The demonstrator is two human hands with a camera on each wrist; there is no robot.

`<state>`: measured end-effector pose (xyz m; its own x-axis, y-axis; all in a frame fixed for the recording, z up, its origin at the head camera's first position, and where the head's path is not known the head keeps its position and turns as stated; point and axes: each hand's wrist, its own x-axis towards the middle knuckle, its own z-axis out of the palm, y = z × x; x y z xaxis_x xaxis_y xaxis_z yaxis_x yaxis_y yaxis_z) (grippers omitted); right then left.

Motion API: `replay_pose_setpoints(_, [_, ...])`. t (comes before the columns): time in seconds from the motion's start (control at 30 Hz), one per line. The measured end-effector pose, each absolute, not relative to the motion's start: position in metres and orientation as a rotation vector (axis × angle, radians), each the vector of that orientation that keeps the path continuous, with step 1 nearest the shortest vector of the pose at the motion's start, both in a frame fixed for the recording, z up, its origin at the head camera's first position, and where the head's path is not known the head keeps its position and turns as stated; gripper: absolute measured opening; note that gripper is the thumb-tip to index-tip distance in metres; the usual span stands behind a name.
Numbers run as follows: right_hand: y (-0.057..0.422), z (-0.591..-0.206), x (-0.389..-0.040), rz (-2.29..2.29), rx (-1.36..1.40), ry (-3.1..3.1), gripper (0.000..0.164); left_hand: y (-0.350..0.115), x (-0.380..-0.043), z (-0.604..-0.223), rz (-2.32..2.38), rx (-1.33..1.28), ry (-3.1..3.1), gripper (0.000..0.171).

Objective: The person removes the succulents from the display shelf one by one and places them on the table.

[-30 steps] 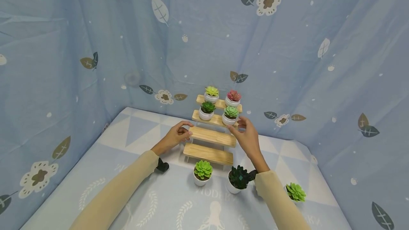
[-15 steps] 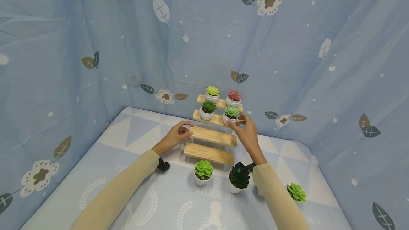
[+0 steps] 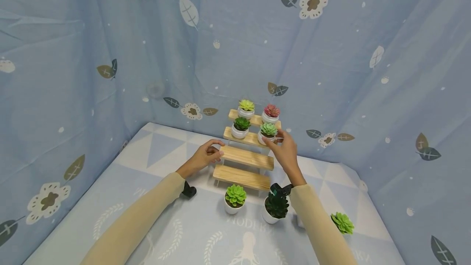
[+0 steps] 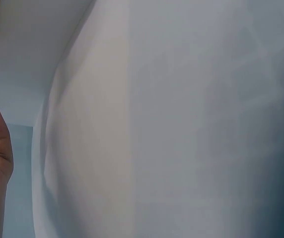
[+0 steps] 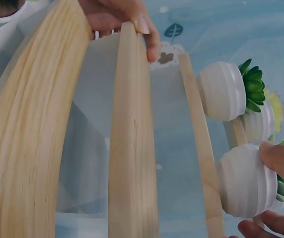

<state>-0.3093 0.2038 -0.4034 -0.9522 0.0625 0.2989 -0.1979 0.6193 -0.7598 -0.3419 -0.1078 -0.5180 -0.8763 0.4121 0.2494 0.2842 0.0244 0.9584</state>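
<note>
Head view: blue curtain (image 3: 235,44) behind, creased fabric, leaf-and-flower print. Worktop (image 3: 184,205) below, cloth-covered, triangles and lettering. Your wooden stand (image 3: 246,158) sits toward its far side: four shelves climbing away from you to the curtain, long axes crosswise, right ends a touch nearer you. Flat pale planks, grain visible. Your left hand (image 3: 200,156) grips the left end of the second-lowest shelf, finger and thumb bent. Your right hand (image 3: 288,153) pinches the round white pot (image 5: 246,181) of the pale-green succulent (image 3: 268,129), thumb one side, fingers the other; pot upright, rosette up, at the right end of the second-highest shelf. Nearer you on the worktop: blackish succulent (image 3: 276,206), partly behind your black wrist strap (image 3: 284,190); bright-green succulent (image 3: 235,195); another green succulent (image 3: 342,223) by your right sleeve (image 3: 320,224), pot hidden. Smaller, potted in white: dark-green succulent (image 3: 241,124), left of the pinched one; yellow-green succulent (image 3: 246,105) and red succulent (image 3: 272,111), top shelf.
</note>
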Motion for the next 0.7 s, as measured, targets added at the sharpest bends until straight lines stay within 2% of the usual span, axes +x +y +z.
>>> replay_pose_setpoints(0.47, [0.2004,-0.4048,-0.3124,1.251,0.128,-2.568,0.064,-0.1067,-0.3412,-0.5187,2.007,0.746,2.145,0.043])
replay_pose_setpoints(0.7, [0.2009,-0.4022,-0.3131,1.273,0.123,-2.574,0.066,-0.1069,-0.3416,-0.5171,2.022,0.747,2.145,0.041])
